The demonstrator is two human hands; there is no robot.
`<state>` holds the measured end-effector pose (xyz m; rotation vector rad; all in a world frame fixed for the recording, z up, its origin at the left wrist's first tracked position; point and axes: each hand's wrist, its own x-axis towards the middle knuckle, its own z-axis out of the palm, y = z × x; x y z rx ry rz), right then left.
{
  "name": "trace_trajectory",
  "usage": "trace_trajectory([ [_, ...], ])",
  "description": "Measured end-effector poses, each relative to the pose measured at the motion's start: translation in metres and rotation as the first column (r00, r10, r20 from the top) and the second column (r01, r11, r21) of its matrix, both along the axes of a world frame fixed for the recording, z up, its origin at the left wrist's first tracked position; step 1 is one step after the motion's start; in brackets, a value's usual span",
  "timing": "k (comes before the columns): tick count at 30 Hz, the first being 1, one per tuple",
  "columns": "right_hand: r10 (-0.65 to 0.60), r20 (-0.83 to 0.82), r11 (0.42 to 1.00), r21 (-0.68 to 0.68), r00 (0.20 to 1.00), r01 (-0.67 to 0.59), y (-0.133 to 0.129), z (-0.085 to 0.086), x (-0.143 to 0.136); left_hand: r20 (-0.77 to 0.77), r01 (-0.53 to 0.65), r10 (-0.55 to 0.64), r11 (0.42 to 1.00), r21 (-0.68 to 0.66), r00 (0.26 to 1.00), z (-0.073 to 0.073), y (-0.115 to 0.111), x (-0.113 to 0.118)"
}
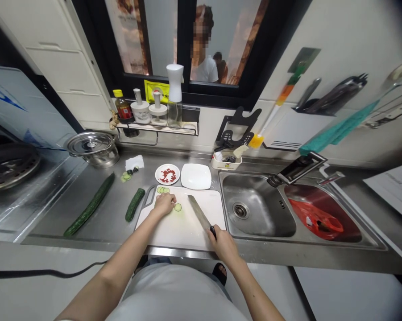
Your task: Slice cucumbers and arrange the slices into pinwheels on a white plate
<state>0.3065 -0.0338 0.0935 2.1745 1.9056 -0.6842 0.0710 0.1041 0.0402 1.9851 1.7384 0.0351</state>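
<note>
On the white cutting board (194, 234), my left hand (164, 204) has its fingers curled together, and whatever they may hold is hidden. A round cucumber slice (177, 207) lies right by its fingertips. Behind that hand, several more cucumber slices (163, 190) rest near the board's back left corner. My right hand (223, 244) grips the black handle of a kitchen knife (201, 213); its blade slants back and left over the board. Left of the board lie a short piece of cucumber (134, 205) and a long whole cucumber (90, 205).
Behind the board stand a plate of chopped red pieces (158, 174) and a white square dish (196, 176). Cucumber scraps (126, 176) lie by a white tissue (134, 161). A lidded steel pot (103, 157) stands back left. The sink (261, 223) borders the board's right side.
</note>
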Motion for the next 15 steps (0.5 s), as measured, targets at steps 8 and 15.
trace_trajectory([
  [8,0.142,0.023,0.990,-0.018,0.990,-0.142,-0.012,0.007,-0.009,-0.023,-0.052,0.052,0.999,-0.002,0.998,-0.003,-0.001,0.004],
  [15,0.184,0.053,0.982,-0.055,0.982,-0.181,-0.016,0.009,-0.016,-0.024,-0.073,0.073,0.997,-0.002,0.997,0.000,-0.002,0.005],
])
